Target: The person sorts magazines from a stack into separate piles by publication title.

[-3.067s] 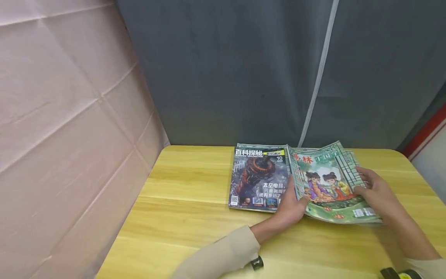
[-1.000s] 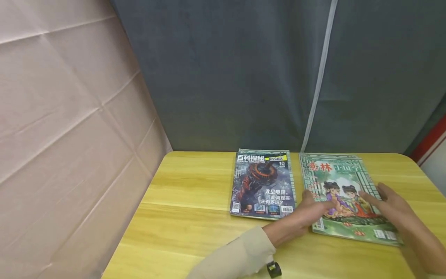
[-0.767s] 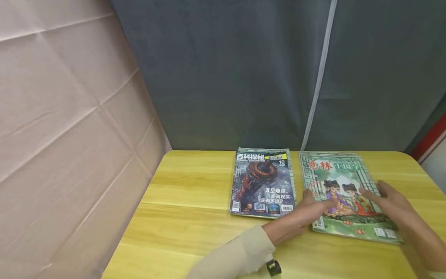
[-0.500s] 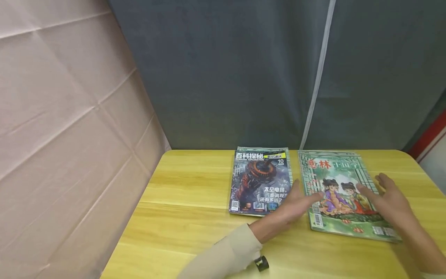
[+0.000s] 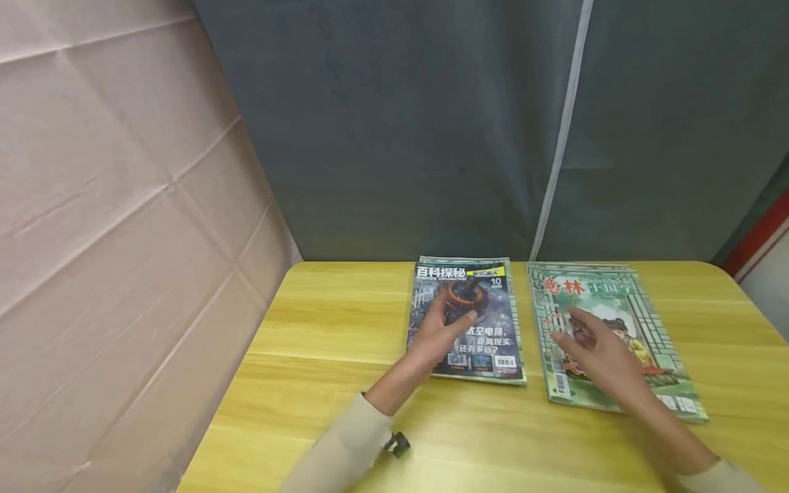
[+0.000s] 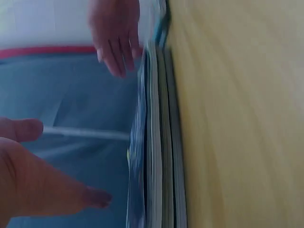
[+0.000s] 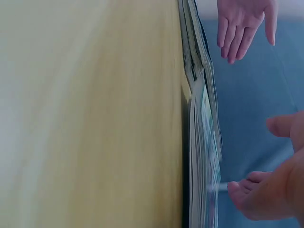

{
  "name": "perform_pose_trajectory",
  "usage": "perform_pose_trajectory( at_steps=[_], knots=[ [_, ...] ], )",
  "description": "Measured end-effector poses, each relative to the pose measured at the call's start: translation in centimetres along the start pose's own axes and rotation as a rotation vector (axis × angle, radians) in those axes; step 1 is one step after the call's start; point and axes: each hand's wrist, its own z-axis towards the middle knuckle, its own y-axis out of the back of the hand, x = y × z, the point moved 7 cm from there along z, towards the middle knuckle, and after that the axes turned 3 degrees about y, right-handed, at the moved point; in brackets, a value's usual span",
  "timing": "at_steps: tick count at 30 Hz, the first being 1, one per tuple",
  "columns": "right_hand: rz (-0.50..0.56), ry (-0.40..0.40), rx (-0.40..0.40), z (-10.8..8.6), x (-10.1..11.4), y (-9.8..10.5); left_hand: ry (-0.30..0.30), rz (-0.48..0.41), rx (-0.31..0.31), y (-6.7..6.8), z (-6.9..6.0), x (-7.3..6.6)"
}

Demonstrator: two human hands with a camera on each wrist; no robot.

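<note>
In the head view a dark magazine with a space-elevator cover (image 5: pixel 493 308) lies on top of a stack, with green-edged magazines (image 5: pixel 516 335) showing under it. My left hand (image 5: pixel 434 335) is over this stack, fingers extended; the left wrist view has the hand (image 6: pixel 47 185) apart from the stacked edges (image 6: pixel 156 142). To the right lies a stack of green magazines (image 5: pixel 656 329) with two cartoon children on the cover, partly hidden by my right hand (image 5: pixel 600 352). That hand (image 7: pixel 270 185) hovers above the green magazines' edges (image 7: pixel 197 156), holding nothing.
The stacks lie side by side at the back of a yellow wood-grain table (image 5: pixel 345 322). A dark grey curtain (image 5: pixel 394 150) hangs behind it. Pale creased fabric (image 5: pixel 135 233) covers the left side. A red-edged panel (image 5: pixel 755 236) stands at right.
Both hands held the green magazines in the oldest frame, raised at their left side; these now lie flat, released. My left hand has moved left over the dark magazine, my right hand left over the green cover.
</note>
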Motion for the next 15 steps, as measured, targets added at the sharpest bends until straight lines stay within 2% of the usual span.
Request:
perform_pose_trajectory(
  at_steps=[3,7,9,11,15],
  knots=[
    [0.013,0.013,0.013,0.7,1.2,-1.2,-0.005,0.022,-0.023,3.1,0.2,0.5],
    [0.066,0.028,0.031,1.5,2.4,-3.0,0.069,0.099,-0.071,6.8,-0.2,1.7],
    [0.071,0.030,0.042,1.8,2.8,-3.8,0.084,0.172,-0.092,8.2,-0.3,2.3],
    [0.084,0.038,0.067,2.0,3.3,-4.6,0.089,0.281,-0.118,9.3,-0.5,2.8],
    [0.063,0.046,0.107,2.3,4.1,-5.9,0.073,0.491,-0.167,10.7,-0.9,3.2]
  ],
)
